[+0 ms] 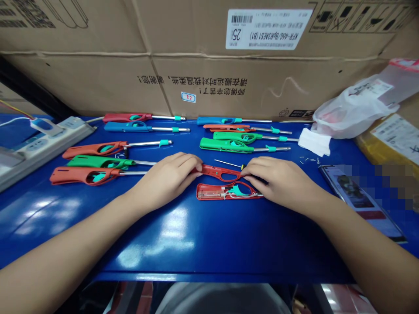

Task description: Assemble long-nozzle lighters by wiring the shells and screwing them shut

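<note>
On the blue table (203, 235), my left hand (170, 176) and my right hand (278, 179) pinch the two ends of a red lighter shell half (221, 172), fingers curled on it. Just in front of it lies the other red lighter half (225, 192), open, with a teal trigger and white wiring showing inside. A thin screwdriver (229, 164) rests right behind the shell.
Several long-nosed lighters in red, green and blue lie at the left (94, 162) and behind centre (238, 135). A power strip (42, 139) sits far left. A plastic bag (353, 109) and a phone (363, 200) are at the right. Cardboard boxes (209, 56) wall the back.
</note>
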Demonstrator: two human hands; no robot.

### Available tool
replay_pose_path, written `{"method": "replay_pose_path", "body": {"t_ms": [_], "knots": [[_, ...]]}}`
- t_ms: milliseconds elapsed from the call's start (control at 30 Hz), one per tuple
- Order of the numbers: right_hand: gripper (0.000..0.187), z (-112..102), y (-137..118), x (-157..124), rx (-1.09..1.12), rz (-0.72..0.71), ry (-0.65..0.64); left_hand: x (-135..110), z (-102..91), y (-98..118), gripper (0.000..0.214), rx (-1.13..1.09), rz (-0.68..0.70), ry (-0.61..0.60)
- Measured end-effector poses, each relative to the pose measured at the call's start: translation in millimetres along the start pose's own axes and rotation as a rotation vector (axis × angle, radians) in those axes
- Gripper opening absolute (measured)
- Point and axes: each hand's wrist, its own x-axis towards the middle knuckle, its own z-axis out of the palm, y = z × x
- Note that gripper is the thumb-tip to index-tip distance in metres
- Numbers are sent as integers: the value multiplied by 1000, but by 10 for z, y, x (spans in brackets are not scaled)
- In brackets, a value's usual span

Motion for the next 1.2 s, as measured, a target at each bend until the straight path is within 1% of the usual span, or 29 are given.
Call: {"method": "replay_pose_path", "body": {"t_ms": [100, 267, 333, 400, 433, 500, 567, 633, 733, 833, 900, 967, 1033, 1100, 1133, 1200], "knots": [[20, 0, -3, 4, -5, -1, 6, -17, -3, -2, 14, -43, -26, -3], [18, -11, -33, 0, -18, 36, -49, -8, -20, 0, 17, -97, -69, 26], [18, -31, -42, -9, -13, 48, -50, 5, -38, 25, 17, -115, -54, 70], [17, -67, -49, -20, 22, 68, -25, 19, -62, 70, 15, -150, -57, 162], [16, -90, -51, -26, 47, 79, -6, 25, -76, 100, 14, -177, -80, 224], [14, -137, -62, -35, 92, 87, 29, 35, -100, 168, 13, -262, -193, 326], [15, -175, -86, -38, 88, 64, 60, 42, -115, 235, 14, -407, -336, 358], [24, -193, -126, -32, 66, 20, 85, 45, -119, 289, 14, -566, -461, 342], [34, -188, -198, -14, 82, -44, 112, 48, -114, 338, 19, -738, -598, 260], [34, -172, -243, -1, 116, -86, 72, 59, -105, 363, 27, -843, -677, 189], [29, -174, -246, 0, 136, -88, 26, 70, -99, 377, 29, -888, -694, 164], [24, -189, -229, -2, 163, -74, -6, 79, -94, 392, 28, -900, -678, 139], [21, -213, -199, -9, 196, -60, -21, 78, -88, 399, 25, -859, -606, 131], [19, -234, -167, -19, 236, -47, -25, 63, -83, 389, 20, -742, -470, 154], [18, -241, -153, -24, 258, -41, -29, 51, -81, 376, 18, -659, -376, 164], [17, -240, -137, -32, 291, -32, -49, 22, -79, 339, 23, -471, -168, 149]]}}
